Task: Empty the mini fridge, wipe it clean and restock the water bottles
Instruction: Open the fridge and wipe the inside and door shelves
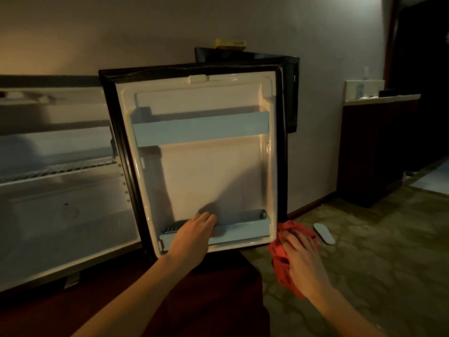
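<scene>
The mini fridge door [201, 171] stands swung open in front of me, its white inner liner facing me with an upper shelf rail [201, 130] and a lower shelf rail [243, 229]; both hold nothing. The fridge cavity [56, 190] on the left shows a wire shelf and bare white walls. My left hand [194, 232] rests over the lower door rail, fingers curled over its edge. My right hand [301, 259] presses a red cloth [281, 263] near the door's lower right corner. No water bottles are in view.
A pale flat object [324, 233] lies on the patterned carpet to the right. A dark wooden cabinet [374, 154] with small items on top stands at the right wall. A yellow object [230, 43] sits above the fridge. My dark red trouser leg fills the bottom centre.
</scene>
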`<move>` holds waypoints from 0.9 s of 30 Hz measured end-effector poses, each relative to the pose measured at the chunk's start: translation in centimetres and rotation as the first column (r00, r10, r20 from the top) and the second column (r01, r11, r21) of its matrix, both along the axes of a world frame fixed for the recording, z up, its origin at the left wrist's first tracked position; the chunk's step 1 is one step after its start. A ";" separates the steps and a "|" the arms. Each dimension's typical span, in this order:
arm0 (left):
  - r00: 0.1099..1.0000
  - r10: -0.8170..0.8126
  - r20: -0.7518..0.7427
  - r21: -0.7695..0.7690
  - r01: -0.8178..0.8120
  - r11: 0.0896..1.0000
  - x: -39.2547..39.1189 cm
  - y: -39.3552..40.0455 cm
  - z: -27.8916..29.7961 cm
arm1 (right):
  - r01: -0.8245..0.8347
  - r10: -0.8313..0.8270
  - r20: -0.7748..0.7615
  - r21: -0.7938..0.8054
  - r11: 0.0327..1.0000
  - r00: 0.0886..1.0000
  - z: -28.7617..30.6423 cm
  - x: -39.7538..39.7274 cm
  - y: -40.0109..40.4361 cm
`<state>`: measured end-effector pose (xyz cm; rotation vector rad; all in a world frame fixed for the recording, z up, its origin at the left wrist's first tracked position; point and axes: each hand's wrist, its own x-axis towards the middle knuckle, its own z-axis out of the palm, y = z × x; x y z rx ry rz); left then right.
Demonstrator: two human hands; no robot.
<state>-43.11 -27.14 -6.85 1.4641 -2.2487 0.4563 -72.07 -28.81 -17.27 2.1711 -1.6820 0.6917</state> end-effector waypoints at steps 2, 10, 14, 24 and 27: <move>1.000 -0.019 -0.021 -0.001 0.019 1.000 -0.2 0.4 0.1 | -0.033 0.033 0.005 -0.012 0.999 0.999 0.5 -0.8 -0.1; 0.977 -0.132 0.165 -0.085 0.147 0.985 -1.5 0.7 0.3 | -0.104 0.255 0.325 -0.417 0.903 0.911 13.2 0.4 0.5; 0.987 -0.128 0.097 -0.087 0.136 0.987 -1.3 1.6 0.7 | -0.061 0.230 0.305 -0.478 0.876 0.924 19.3 0.9 0.8; 0.993 -0.114 0.012 0.161 0.111 0.981 -1.9 1.3 3.3 | -0.018 0.170 0.295 -0.455 0.890 0.940 27.9 1.7 1.5; 0.991 -0.132 -0.020 0.187 0.134 0.973 -1.8 1.4 4.2 | 0.002 0.124 0.254 -0.444 0.896 0.959 31.8 1.6 1.2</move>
